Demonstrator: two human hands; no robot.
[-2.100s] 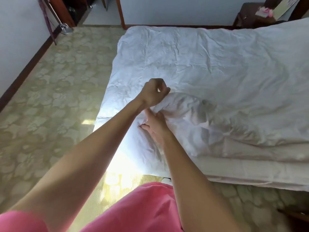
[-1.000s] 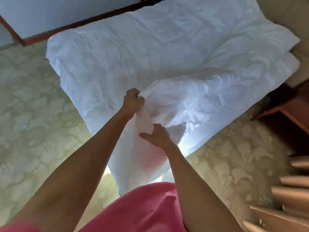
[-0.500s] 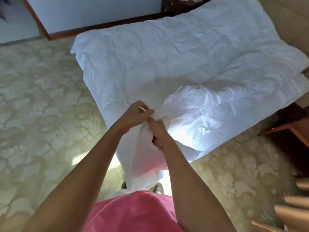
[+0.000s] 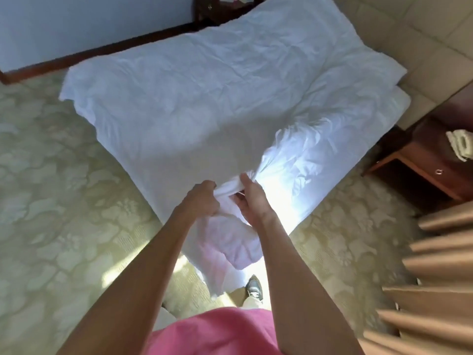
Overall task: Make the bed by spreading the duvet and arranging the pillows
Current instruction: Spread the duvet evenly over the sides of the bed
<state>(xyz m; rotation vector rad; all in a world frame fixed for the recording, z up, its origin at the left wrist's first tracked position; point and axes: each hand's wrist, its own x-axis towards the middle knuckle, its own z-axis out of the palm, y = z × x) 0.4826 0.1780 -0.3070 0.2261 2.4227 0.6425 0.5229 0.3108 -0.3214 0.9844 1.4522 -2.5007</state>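
Note:
A white, wrinkled duvet (image 4: pixel 204 103) lies spread over the bed and hangs down its near side toward me. My left hand (image 4: pixel 203 199) grips a bunched fold of the duvet's near edge. My right hand (image 4: pixel 252 198) holds the same bunch just to the right, fingers curled round the cloth. The gathered corner hangs below my hands to the floor. At the far right the mattress edge (image 4: pixel 398 103) shows under the duvet. No pillows are in view.
A dark wooden bedside table (image 4: pixel 432 162) stands right of the bed with a pale object (image 4: pixel 460 144) on it. Tan curtain folds (image 4: pixel 435 290) hang at the right. Patterned green carpet (image 4: pixel 64 201) surrounds the bed. A padded headboard (image 4: pixel 422 47) is far right. My shoe (image 4: pixel 254 289) stands below the duvet.
My hands came closer together on the duvet's edge and lifted the bunched corner. The view swung so the bed lies further off and the bedside table came into sight.

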